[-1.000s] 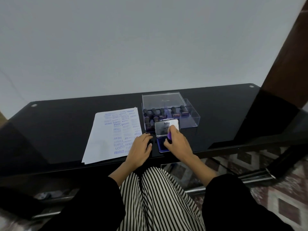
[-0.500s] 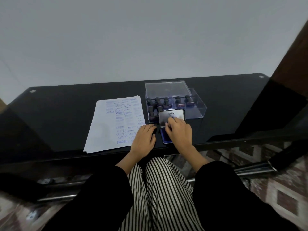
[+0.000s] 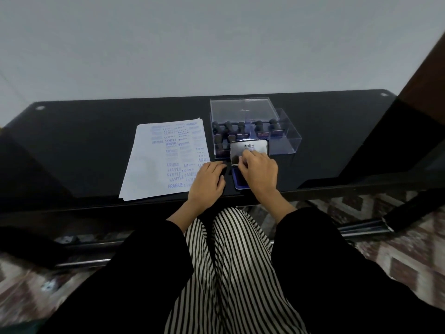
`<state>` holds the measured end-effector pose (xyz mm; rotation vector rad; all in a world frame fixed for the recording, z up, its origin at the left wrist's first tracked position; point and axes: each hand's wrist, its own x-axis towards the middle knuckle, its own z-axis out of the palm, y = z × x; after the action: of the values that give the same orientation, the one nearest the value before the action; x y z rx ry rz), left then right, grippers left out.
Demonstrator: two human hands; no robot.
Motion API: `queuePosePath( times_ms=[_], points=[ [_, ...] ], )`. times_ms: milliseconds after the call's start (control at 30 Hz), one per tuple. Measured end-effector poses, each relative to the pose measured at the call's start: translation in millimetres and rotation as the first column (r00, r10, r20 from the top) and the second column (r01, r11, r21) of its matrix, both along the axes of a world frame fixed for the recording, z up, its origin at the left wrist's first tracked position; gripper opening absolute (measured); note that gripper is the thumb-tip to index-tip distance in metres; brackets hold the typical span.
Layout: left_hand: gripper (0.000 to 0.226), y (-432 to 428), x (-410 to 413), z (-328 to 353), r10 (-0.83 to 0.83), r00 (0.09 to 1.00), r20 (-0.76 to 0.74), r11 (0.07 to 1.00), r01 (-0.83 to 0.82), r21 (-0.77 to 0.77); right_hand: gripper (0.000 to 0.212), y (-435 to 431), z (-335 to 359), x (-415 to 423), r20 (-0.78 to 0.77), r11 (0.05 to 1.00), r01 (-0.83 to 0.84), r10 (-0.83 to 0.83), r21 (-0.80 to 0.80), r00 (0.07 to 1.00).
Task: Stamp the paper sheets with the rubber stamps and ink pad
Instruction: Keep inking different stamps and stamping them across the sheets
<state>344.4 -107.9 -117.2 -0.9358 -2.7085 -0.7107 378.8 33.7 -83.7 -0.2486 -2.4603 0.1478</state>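
Head view. Right hand (image 3: 258, 173) lies over the ink pad (image 3: 238, 183), fingers bent, tips against the lower part of its raised lid (image 3: 250, 147). Can't tell whether they pinch a stamp. Left hand (image 3: 207, 182) rests just left of the pad, fingers curled down, grip unclear. Paper (image 3: 156, 165) lies left of both hands, nearer the left one, its long axis running away from the person. Judgement: stamping next calls for a leftward carry past the left hand.
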Motion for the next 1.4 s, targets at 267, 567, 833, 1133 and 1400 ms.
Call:
queuePosePath(
  times_ms=[267,567,833,1133,1400],
  points=[
    [0.04,-0.2,-1.3,-0.9,-0.006,1.0,-0.002,1.0,0.006,-0.002,0.026,1.4,-4.9,-6.4,-0.07,0.999,-0.033,0.031,-0.023,0.997],
    [0.041,-0.8,-1.8,-3.3,-0.01,1.0,-0.016,1.0,0.01,0.002,0.024,1.8,-14.1,-2.0,-0.157,0.999,-0.038,0.034,-0.021,0.987],
    [0.053,-0.2,-1.2,-4.7,0.001,0.999,-0.037,1.0,-0.002,-0.017,0.027,-0.5,-14.1,4.4,-0.177,0.997,0.061,-0.049,0.057,0.983],
    [0.055,-0.9,-1.3,-4.3,-0.002,0.999,-0.037,1.0,0.001,-0.02,0.033,-4.7,-1.2,-14.3,-0.027,0.998,0.052,-0.053,-0.032,0.998],
    [0.056,-0.6,-1.1,-4.2,-0.001,1.0,-0.026,1.0,0.001,-0.017,0.034,-3.4,-4.8,-1.0,-0.069,0.999,0.047,-0.048,-0.011,0.996]
  ],
)
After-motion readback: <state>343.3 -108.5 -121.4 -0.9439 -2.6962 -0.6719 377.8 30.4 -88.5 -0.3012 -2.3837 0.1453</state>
